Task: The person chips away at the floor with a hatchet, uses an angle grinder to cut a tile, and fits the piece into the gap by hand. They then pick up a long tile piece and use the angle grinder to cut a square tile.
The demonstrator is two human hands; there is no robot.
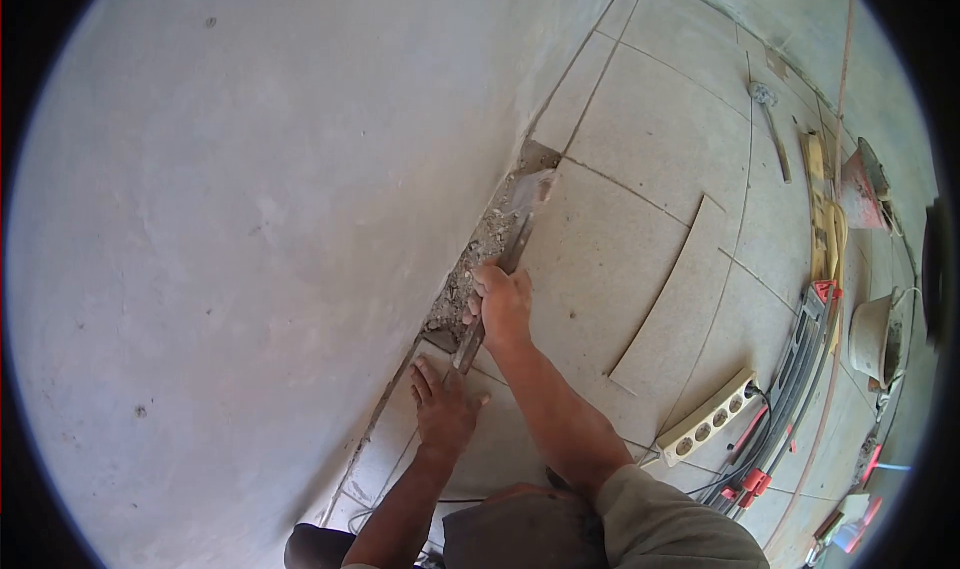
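Note:
My right hand [503,306] is wrapped round a long, narrow dark bar [518,241]. The bar lies lengthwise along the gap where a tile strip is absent beside the wall; its far end is smeared by motion. Rough grey rubble [487,237] fills this gap. Closer to me, my left hand [445,409] rests with fingers stretched out on the pale floor tile at the gap's near end, close to the bar's lower end.
A plastered wall [270,209] rises along the left. On the tiles to the right are a cut tile strip [672,294], a power strip [705,419], a tile cutter [790,394], and a hammer [773,134]. Two buckets [862,184] [873,337] stand farther right.

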